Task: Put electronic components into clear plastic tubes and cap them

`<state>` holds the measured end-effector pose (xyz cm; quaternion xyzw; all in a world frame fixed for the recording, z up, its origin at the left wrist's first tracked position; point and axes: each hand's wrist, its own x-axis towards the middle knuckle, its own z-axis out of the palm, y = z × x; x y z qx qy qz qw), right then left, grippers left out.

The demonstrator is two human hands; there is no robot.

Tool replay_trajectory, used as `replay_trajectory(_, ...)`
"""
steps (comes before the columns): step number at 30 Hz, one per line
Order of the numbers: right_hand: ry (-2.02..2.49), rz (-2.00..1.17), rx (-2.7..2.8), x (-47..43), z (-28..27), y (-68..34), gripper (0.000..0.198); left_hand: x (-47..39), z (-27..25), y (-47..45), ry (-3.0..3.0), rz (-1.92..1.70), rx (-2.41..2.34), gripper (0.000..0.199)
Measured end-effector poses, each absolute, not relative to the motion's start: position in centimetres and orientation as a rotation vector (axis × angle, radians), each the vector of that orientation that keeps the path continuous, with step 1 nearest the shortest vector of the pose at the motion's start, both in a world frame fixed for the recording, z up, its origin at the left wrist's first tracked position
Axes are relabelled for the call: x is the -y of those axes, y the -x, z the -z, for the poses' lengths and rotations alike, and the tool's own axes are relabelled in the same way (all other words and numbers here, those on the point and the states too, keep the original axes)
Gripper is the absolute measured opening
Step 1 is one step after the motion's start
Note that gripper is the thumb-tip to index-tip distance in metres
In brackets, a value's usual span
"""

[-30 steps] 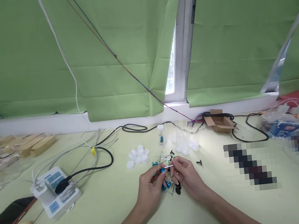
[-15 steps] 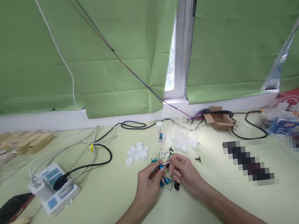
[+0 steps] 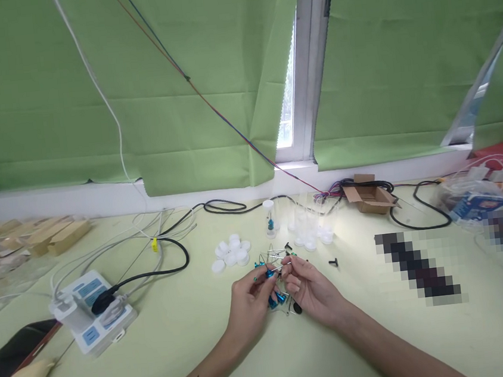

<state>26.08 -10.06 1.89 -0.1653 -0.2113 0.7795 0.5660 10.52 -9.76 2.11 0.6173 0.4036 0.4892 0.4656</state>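
Note:
My left hand [image 3: 250, 299] pinches a small blue metal piece [image 3: 269, 274] between thumb and fingers. A thin silver rod [image 3: 278, 268] runs from this piece to my right hand [image 3: 310, 287], whose thumb and forefinger are closed on its other end. Beneath and around both hands lies a loose pile of blue metal parts [image 3: 281, 297], bent wires and black pieces, partly covered by the fingers. A black round piece [image 3: 297, 308] lies by the right palm. Farther right, a black T-shaped piece [image 3: 333, 262] rests alone on the table.
White round caps [image 3: 230, 253] are heaped beyond my left hand. A capped clear tube [image 3: 270, 219] with a blue part inside stands behind the pile, with several clear tubes [image 3: 305, 231] to its right. A power strip [image 3: 91, 313], cables and an open cardboard box [image 3: 369, 200] are around.
Both hands stay together over the pile, with the blue piece and rod held between them. The fingers have shifted only slightly, and the view has tilted a little.

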Motion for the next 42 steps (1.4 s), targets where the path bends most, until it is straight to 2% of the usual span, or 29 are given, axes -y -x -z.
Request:
replay_trajectory(24, 0.395, -1.827, 0.589, 9.83, -1.92, -26.47, 0.021, 9.6, -2.28, -10.55, -1.551, -1.189, -0.97, 0.019)
replay_trajectory(42, 0.442, -1.817, 0.647, 9.96, -2.28, -26.55, 0.025, 9.79, -1.86, -10.5, -1.6, -1.206, -0.97, 0.022)
